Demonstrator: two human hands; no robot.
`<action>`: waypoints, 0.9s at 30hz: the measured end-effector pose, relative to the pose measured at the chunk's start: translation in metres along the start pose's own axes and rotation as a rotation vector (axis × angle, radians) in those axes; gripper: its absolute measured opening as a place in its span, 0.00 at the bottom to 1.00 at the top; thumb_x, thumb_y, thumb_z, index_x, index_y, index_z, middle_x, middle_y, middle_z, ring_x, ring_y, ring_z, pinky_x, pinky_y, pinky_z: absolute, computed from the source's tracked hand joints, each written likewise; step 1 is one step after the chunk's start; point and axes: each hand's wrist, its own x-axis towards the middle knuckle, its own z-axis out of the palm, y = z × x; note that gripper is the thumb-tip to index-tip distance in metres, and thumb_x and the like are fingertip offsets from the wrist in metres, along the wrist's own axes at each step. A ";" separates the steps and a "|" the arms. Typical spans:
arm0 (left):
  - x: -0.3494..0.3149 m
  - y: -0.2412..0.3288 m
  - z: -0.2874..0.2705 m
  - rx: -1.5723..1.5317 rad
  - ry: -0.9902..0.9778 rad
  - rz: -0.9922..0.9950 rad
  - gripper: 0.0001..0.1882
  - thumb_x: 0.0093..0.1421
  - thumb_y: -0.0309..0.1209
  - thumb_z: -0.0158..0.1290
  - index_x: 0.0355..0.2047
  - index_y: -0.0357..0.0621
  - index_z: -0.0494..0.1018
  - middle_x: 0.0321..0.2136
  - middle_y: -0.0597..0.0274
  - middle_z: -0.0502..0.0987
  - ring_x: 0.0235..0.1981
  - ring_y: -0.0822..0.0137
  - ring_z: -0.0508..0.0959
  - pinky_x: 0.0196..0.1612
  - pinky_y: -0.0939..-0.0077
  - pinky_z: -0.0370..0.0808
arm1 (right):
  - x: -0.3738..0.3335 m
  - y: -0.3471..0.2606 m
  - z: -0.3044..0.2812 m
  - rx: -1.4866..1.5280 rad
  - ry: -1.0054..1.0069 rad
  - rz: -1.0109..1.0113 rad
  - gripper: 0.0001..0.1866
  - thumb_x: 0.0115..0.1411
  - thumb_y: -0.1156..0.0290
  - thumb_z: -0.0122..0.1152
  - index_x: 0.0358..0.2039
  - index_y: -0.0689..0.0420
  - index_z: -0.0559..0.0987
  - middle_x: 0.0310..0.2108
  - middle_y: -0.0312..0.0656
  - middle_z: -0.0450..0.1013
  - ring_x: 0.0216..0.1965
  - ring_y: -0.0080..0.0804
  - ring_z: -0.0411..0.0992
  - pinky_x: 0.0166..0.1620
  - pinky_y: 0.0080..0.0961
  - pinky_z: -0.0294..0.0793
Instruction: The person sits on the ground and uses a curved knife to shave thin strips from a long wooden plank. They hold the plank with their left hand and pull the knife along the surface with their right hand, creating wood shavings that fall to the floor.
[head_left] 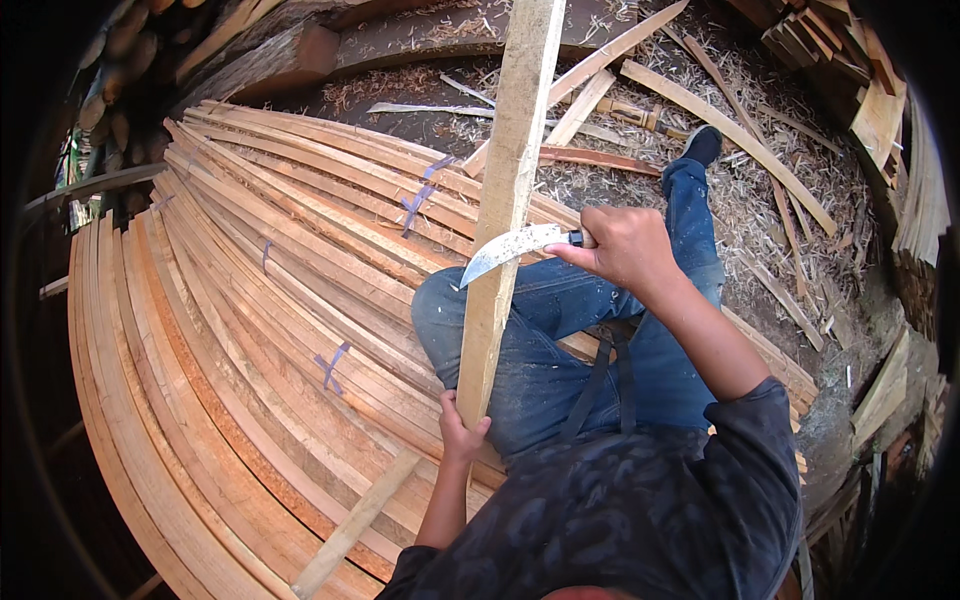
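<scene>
My left hand (462, 428) is closed round the near end of a long wooden plank (510, 170), which runs up and away past my bent knee to the top of the view. In my right hand (628, 245) is the handle of a knife with a broad, curved blade (515, 243). The blade is speckled with pale marks and lies across the plank, its bright tip reaching past the left edge. Whether the cutting edge bites into the wood I cannot tell. My fingers on the plank's underside are partly hidden.
Bundled wooden strips (330, 290), some tied with purple bands (420, 195), spread beneath me and to the left. Wood shavings (770, 180) and loose offcuts (730, 140) litter the ground at right. Thick timber (270, 65) lies at the back, and stacked slats (920, 190) stand far right.
</scene>
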 end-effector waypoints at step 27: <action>-0.003 0.015 0.005 0.172 0.036 -0.091 0.42 0.48 0.57 0.61 0.49 0.35 0.60 0.36 0.44 0.75 0.39 0.50 0.78 0.43 0.61 0.73 | 0.051 0.049 -0.005 -0.171 0.102 0.076 0.35 0.52 0.32 0.58 0.12 0.53 0.72 0.10 0.36 0.68 0.10 0.29 0.68 0.17 0.27 0.69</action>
